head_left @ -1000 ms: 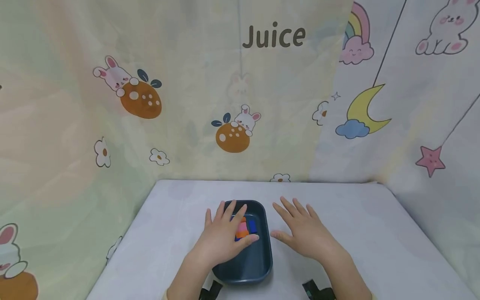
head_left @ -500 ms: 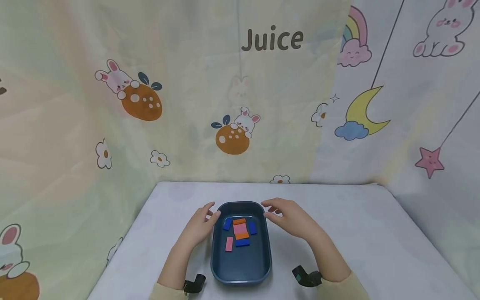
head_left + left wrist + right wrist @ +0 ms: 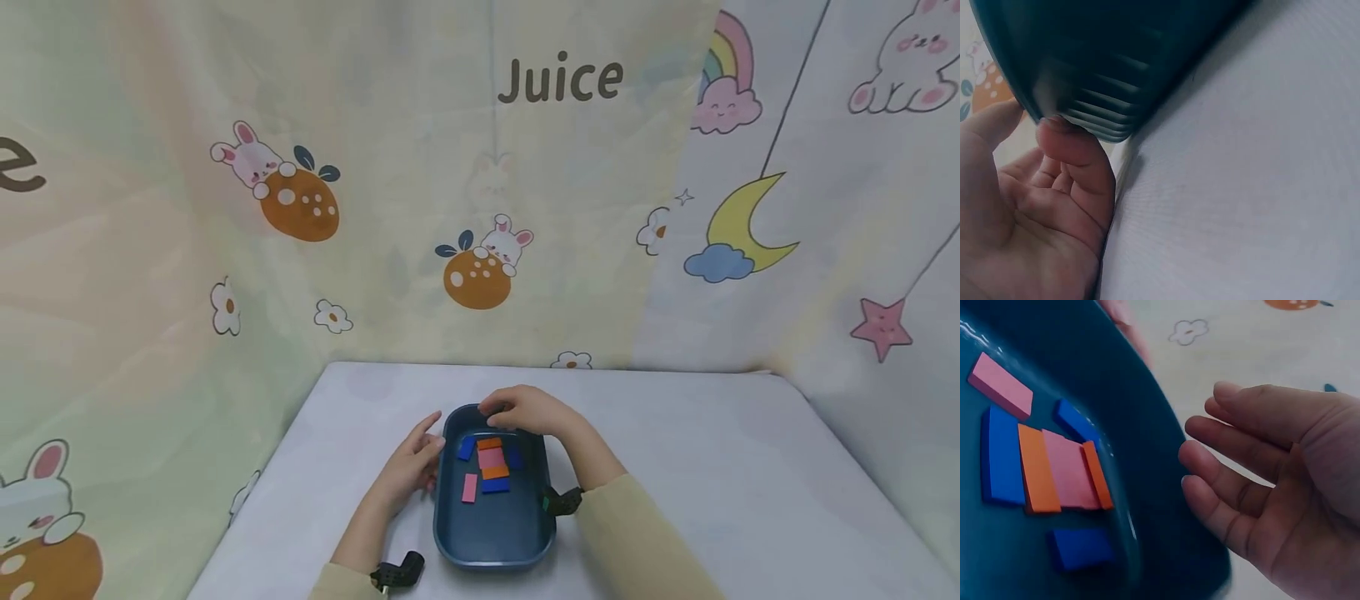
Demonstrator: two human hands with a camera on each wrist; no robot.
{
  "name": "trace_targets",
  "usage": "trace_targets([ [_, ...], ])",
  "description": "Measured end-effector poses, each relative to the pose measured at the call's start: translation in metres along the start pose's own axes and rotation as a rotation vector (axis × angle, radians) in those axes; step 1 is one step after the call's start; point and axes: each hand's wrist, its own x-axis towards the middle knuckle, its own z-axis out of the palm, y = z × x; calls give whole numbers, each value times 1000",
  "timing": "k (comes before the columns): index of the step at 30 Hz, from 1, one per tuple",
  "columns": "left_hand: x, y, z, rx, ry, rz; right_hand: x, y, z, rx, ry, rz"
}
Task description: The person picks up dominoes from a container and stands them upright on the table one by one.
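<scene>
A dark blue-green tray (image 3: 495, 537) on the table holds several small flat blocks. Near its middle, an orange block (image 3: 1038, 469), a pink block (image 3: 1067, 467) and a blue block (image 3: 495, 485) lie side by side, with more blocks around them. My left hand (image 3: 411, 467) is at the tray's left side; in the left wrist view its thumb (image 3: 1072, 140) touches the rim. Over the far right corner hovers my right hand (image 3: 534, 410), fingers (image 3: 1235, 447) loosely bent and holding nothing. It covers part of the far rim in the head view.
The tray stands on a white-covered table (image 3: 720, 475). A printed cloth backdrop (image 3: 390, 150) rises behind the table and along both sides. A small black camera (image 3: 399, 572) is strapped to the left wrist, another (image 3: 562, 502) to the right.
One second ago the left hand was over the tray; it is now at the left side. From the right side, the right hand has moved left over the far rim. The blocks look unmoved.
</scene>
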Motion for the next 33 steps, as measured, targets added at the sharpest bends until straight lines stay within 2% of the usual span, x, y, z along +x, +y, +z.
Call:
trace_targets([
  [7, -2, 1, -1, -4, -55, 35, 31, -3, 17, -2, -143, 28],
  [10, -1, 0, -1, -6, -65, 38, 40, -3, 25, -33, -159, 47],
  [14, 0, -2, -3, -11, -69, 41, 47, 0, 37, -128, -169, 82],
  [17, 1, -2, -4, -14, -72, 42, 50, 3, 44, -184, -175, 87],
  [25, 2, -1, -2, -25, -71, 36, 48, 6, 49, -250, -173, 86],
  [33, 0, -1, -2, -25, -78, 33, 44, 6, 54, -333, -174, 26],
])
